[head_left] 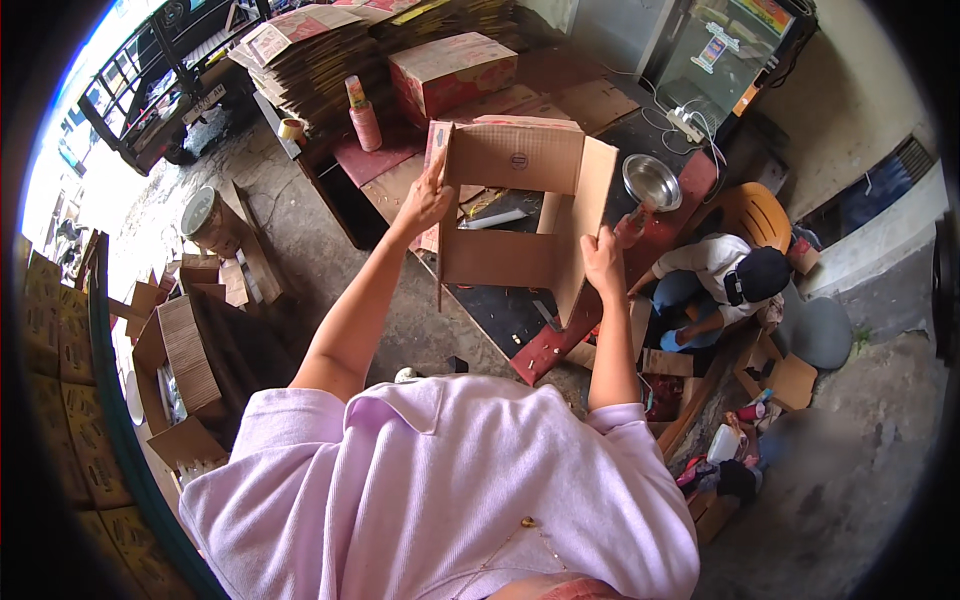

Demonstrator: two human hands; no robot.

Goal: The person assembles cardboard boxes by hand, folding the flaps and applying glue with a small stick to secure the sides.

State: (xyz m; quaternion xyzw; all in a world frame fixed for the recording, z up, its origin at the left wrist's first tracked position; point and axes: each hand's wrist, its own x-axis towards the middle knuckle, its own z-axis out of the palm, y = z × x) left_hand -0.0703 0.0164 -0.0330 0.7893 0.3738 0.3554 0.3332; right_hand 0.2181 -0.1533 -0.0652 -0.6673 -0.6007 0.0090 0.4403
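Observation:
An opened-out cardboard carton (500, 258) is held up in front of me with both hands. The tabletop shows through its middle. My left hand (428, 200) is closed on the carton's left wall, near the upper corner. On the other side my right hand (603, 262) grips the right flap by its outer edge. Below the carton stands a dark table (490, 315) with a red border. A long pale object (493, 219) lies there, seen through the opening; I cannot make out its kind.
Behind the carton are a red-and-white printed box (452, 78), a pink bottle (365, 120) and stacked flattened cartons (310, 70). A steel bowl (651, 183) and a power strip (684, 122) sit to the right. A capped person (715, 280) crouches by an orange chair (752, 213).

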